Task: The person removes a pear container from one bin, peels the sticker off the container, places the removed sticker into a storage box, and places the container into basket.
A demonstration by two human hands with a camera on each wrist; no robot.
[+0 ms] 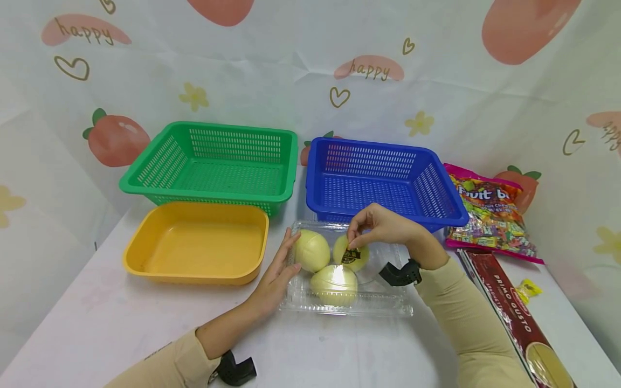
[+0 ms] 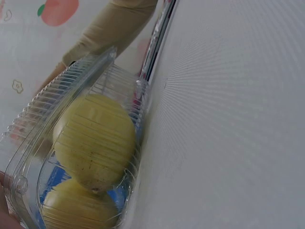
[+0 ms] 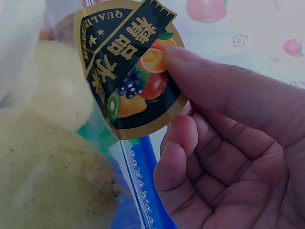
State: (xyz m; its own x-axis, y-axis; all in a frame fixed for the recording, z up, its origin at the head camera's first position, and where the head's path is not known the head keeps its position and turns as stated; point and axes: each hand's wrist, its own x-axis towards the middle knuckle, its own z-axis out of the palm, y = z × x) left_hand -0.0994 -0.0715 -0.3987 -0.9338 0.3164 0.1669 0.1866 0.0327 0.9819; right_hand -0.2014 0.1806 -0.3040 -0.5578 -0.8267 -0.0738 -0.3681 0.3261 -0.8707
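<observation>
A clear plastic clamshell container (image 1: pixel 383 309) lies on the table with three pale yellow-green fruits (image 2: pixel 95 138) inside. Its lid is down over them. My left hand (image 1: pixel 273 283) rests against the container's left side, fingers extended along it. Above the lid, my right hand (image 1: pixel 385 229) pinches the edge of a sticker (image 3: pixel 136 71) between thumb and fingers. The sticker is black and gold, with printed fruit and lettering. In the right wrist view its far side stays against the clear plastic, while the thumb covers its near edge.
Behind the container stands a blue basket (image 1: pixel 388 220), with a green basket (image 1: pixel 208 195) to its left. A yellow tub (image 1: pixel 194 279) is at the left. On the right lie a candy bag (image 1: pixel 490 215), a spaghetti pack (image 1: pixel 514 307) and a small yellow wrapped candy (image 1: pixel 529 290).
</observation>
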